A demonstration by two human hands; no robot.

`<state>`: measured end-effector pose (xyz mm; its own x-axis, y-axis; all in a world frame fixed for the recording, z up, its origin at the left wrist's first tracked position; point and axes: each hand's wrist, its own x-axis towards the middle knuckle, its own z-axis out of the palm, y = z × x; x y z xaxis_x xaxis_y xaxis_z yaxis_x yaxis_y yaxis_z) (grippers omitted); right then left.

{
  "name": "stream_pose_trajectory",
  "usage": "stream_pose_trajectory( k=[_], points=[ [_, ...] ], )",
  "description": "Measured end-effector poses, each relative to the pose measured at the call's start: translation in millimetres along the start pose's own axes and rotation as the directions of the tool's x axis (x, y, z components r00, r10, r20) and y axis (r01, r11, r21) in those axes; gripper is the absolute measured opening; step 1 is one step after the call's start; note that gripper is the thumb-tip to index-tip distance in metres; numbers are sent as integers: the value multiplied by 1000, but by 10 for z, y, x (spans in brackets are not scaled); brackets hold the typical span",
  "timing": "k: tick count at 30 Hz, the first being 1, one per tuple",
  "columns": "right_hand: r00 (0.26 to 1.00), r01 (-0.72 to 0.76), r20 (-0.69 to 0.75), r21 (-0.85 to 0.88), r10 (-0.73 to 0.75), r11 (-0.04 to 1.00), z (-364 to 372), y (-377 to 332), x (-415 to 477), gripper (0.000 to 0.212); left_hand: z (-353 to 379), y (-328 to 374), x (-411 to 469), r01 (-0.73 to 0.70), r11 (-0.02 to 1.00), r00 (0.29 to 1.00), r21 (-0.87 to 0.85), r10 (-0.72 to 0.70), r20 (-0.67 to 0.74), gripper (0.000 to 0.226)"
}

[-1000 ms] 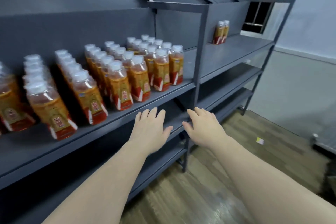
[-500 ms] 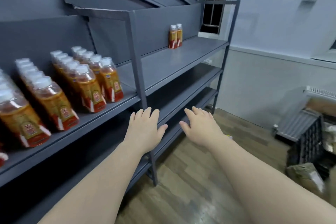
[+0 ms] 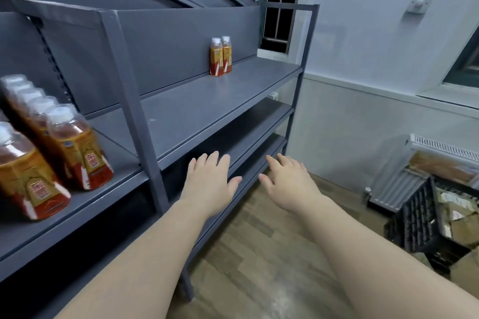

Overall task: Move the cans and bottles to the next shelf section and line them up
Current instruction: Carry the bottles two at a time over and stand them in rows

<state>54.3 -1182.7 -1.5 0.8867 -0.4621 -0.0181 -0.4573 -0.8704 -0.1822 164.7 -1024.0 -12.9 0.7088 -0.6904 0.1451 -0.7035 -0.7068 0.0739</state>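
Several orange drink bottles (image 3: pixel 75 147) with white caps stand in rows on the left shelf section, partly cut off by the frame's left edge. Two of the same bottles (image 3: pixel 220 55) stand side by side at the back of the right shelf section (image 3: pixel 207 106), against its rear panel. My left hand (image 3: pixel 210 184) and my right hand (image 3: pixel 287 184) are stretched out in front of the lower shelves, palms down, fingers straight, holding nothing and touching nothing.
A grey upright post (image 3: pixel 134 111) divides the two shelf sections. A black plastic crate (image 3: pixel 420 217) with cardboard stands on the wooden floor at the right, beside a white radiator (image 3: pixel 440 147). A barred window (image 3: pixel 280 8) lies behind the shelf end.
The view has swung right: the rows of bottles slid toward the left edge and the right shelf section came to the centre. Both hands stayed open and empty.
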Motion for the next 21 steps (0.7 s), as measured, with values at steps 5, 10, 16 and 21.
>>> stream_pose_trajectory(
  k=[5, 10, 16, 21],
  points=[
    [999, -23, -33, -21, 23, 1000, -58, 150, 723, 61, -12, -51, 781, -28, 998, 999, -58, 29, 24, 65],
    [998, -63, -22, -11, 63, 998, -99, 296, 1272, 62, 68, -54, 1443, -67, 995, 998, -80, 68, 5, 61],
    [998, -59, -31, 7, 59, 998, -136, 547, 1909, 62, 201, -17, 2075, -66, 997, 997, -32, 67, 35, 57],
    [999, -28, -20, 24, 28, 999, -137, 838, 2505, 63, 314, 78, 2654, -32, 999, 999, -9, 32, 43, 57]
  ],
)
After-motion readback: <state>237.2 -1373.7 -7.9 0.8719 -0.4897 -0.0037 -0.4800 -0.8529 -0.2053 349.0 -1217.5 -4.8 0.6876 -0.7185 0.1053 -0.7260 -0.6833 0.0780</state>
